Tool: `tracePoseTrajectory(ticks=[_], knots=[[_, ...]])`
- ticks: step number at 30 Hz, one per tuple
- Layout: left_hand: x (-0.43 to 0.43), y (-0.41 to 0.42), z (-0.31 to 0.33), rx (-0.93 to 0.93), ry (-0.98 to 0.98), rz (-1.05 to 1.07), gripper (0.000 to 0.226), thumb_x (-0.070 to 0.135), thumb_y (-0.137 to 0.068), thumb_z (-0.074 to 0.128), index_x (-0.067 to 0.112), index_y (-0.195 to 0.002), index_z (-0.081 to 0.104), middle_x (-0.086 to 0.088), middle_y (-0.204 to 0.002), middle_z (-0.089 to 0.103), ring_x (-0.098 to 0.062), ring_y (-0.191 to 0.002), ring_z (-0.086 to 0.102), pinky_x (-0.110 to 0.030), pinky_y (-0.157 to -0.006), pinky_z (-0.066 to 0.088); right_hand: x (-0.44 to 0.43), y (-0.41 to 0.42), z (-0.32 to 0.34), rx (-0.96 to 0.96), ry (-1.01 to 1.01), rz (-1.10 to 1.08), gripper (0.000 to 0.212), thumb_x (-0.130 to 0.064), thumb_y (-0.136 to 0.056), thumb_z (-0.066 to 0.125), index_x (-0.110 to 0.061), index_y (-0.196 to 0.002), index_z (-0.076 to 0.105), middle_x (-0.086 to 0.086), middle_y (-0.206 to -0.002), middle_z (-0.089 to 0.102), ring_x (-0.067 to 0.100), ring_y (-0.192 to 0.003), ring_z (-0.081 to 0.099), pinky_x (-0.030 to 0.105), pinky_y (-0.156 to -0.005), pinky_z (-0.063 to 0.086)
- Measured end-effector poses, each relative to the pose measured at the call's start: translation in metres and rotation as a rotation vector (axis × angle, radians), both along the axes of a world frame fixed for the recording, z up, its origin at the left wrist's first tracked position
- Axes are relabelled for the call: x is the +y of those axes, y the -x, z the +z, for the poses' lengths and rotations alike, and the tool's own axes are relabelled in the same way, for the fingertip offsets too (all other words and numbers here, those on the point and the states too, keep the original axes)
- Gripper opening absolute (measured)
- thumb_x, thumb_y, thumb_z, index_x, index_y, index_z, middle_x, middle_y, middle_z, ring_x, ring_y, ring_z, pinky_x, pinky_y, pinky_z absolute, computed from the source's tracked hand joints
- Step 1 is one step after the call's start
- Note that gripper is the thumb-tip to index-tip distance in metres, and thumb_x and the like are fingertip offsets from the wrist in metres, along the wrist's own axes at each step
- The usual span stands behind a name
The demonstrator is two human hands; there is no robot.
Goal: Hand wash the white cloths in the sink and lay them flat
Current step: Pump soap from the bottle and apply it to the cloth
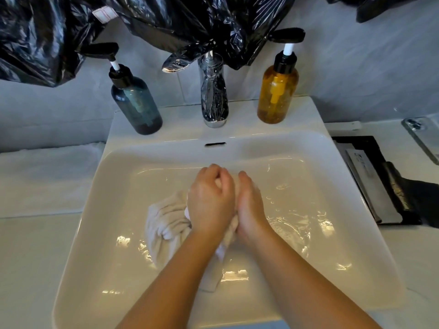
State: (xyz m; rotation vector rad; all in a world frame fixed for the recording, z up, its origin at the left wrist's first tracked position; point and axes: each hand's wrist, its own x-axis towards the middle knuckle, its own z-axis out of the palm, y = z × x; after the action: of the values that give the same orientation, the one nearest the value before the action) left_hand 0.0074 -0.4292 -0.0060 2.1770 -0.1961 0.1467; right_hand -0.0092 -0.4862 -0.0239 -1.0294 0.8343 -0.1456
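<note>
A wet white cloth (164,224) lies bunched in the middle of the white sink (99,210), which holds shallow water. My left hand (210,200) grips the cloth with curled fingers. Pressed close beside it, my right hand (249,205) holds the same cloth from the right. A twisted tail of the cloth hangs down between my wrists into the water. Most of the gripped part is hidden by my hands.
A chrome tap (213,91) stands behind the basin between a blue pump bottle (135,103) and an amber pump bottle (276,89). A white towel (45,176) lies flat on the counter at left. A black tray (370,179) and a phone (425,138) sit at right. Black plastic bags (166,17) hang above.
</note>
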Motion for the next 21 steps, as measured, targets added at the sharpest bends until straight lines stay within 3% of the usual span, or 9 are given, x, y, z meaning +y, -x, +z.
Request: tracePoseTrajectory(ticks=[4,6,8,10,11,14,16,18,21], knots=[[0.01,-0.045,0.011,0.505,0.246,0.009,0.03,0.019,-0.095,0.048,0.01,-0.067,0.049,-0.01,-0.065,0.048,-0.021,-0.064,0.044,-0.032,-0.062,0.035,-0.001,-0.001,0.01,-0.081,0.146,0.036,0.024,-0.038,-0.076,0.046,-0.014,-0.074,0.051,0.013,-0.071,0.045,0.024,-0.067,0.046,0.032,-0.058,0.037],[0.014,-0.035,0.014,0.415,0.282,-0.018,0.032,0.023,-0.097,0.05,0.012,-0.067,0.048,-0.005,-0.065,0.049,-0.017,-0.064,0.045,-0.032,-0.063,0.037,-0.004,-0.001,0.01,-0.12,0.104,0.036,0.022,-0.037,-0.079,0.049,-0.016,-0.075,0.048,0.011,-0.073,0.045,0.023,-0.067,0.044,0.032,-0.059,0.036],[0.014,-0.003,0.012,0.099,0.204,-0.069,0.031,0.028,-0.094,0.053,0.016,-0.066,0.049,0.004,-0.064,0.052,-0.009,-0.061,0.046,-0.023,-0.061,0.038,-0.005,-0.001,0.011,-0.129,0.021,-0.025,0.027,-0.035,-0.09,0.051,-0.016,-0.071,0.047,0.007,-0.068,0.047,0.019,-0.063,0.049,0.031,-0.06,0.039],[0.012,0.012,0.006,-0.048,0.162,-0.057,0.031,0.03,-0.092,0.054,0.018,-0.064,0.049,0.005,-0.061,0.05,-0.007,-0.059,0.048,-0.019,-0.059,0.037,-0.005,0.0,0.012,-0.055,0.026,-0.018,0.036,-0.026,-0.1,0.048,-0.01,-0.068,0.048,0.002,-0.063,0.05,0.016,-0.058,0.05,0.028,-0.055,0.04],[0.009,0.004,0.003,0.008,0.15,0.0,0.036,0.029,-0.093,0.053,0.018,-0.06,0.046,0.005,-0.057,0.046,-0.008,-0.056,0.045,-0.021,-0.058,0.036,-0.006,0.0,0.01,-0.006,0.109,0.022,0.035,-0.023,-0.102,0.046,-0.006,-0.071,0.049,0.005,-0.066,0.051,0.018,-0.061,0.051,0.028,-0.054,0.039],[0.005,-0.031,0.006,0.422,0.222,0.133,0.037,0.034,-0.085,0.054,0.016,-0.055,0.045,-0.005,-0.057,0.046,-0.021,-0.06,0.045,-0.037,-0.062,0.039,-0.008,0.004,0.016,0.009,0.246,0.104,0.031,-0.026,-0.101,0.046,-0.014,-0.073,0.054,0.005,-0.067,0.055,0.021,-0.064,0.053,0.028,-0.057,0.04],[0.012,-0.043,0.013,0.686,0.424,0.189,0.03,0.038,-0.085,0.059,0.011,-0.073,0.062,-0.015,-0.071,0.06,-0.028,-0.07,0.058,-0.039,-0.067,0.05,-0.01,0.008,0.023,-0.031,0.182,0.215,0.026,-0.031,-0.103,0.049,-0.018,-0.082,0.059,0.0,-0.072,0.063,0.012,-0.061,0.061,0.024,-0.055,0.045],[0.028,-0.047,0.018,0.827,0.704,0.167,0.052,0.047,-0.085,0.066,0.0,-0.105,0.068,-0.027,-0.093,0.069,-0.039,-0.085,0.069,-0.044,-0.082,0.058,-0.017,0.012,0.027,-0.1,0.189,0.39,0.013,-0.034,-0.098,0.06,-0.023,-0.105,0.059,0.0,-0.091,0.07,0.007,-0.072,0.067,0.023,-0.061,0.051],[0.06,-0.051,0.023,0.794,0.884,0.091,0.088,0.062,-0.066,0.079,-0.009,-0.116,0.062,-0.037,-0.118,0.06,-0.045,-0.106,0.063,-0.056,-0.102,0.048,-0.029,0.016,0.023,-0.074,0.284,0.618,0.042,-0.026,-0.085,0.078,-0.028,-0.121,0.057,0.0,-0.104,0.072,0.012,-0.088,0.071,0.025,-0.075,0.055]])
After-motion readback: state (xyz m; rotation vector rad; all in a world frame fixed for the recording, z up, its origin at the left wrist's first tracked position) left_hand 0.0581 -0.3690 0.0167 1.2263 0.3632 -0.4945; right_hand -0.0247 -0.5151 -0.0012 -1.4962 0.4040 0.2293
